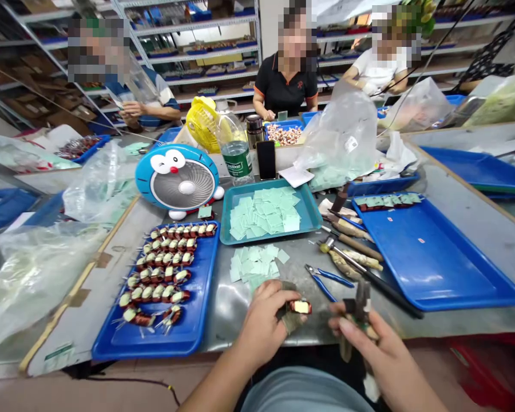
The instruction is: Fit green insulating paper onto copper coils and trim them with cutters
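Observation:
My left hand (268, 317), with cloth covers on some fingers, grips a small copper-wound coil (301, 307) with a pale yellow top, just over the table's front edge. To its right, my right hand (375, 337) is closed around a dark hand tool (362, 303), blurred by motion, so its kind is unclear. Beyond the hands lie a loose pile of pale green paper squares (257, 264) and blue-handled cutters (326, 277). A teal tray (229, 206) holds more squares. On the left, a blue tray (154, 343) carries rows of similar coils with wire leads.
Right of the hands are a hammer (328, 246), several wrapped-handle tools and a blue tray (450, 260) with a row of green-topped coils at its far end. A blue cartoon fan (184, 186), a water bottle (236, 151) and a phone (266, 160) stand behind. Co-workers sit opposite.

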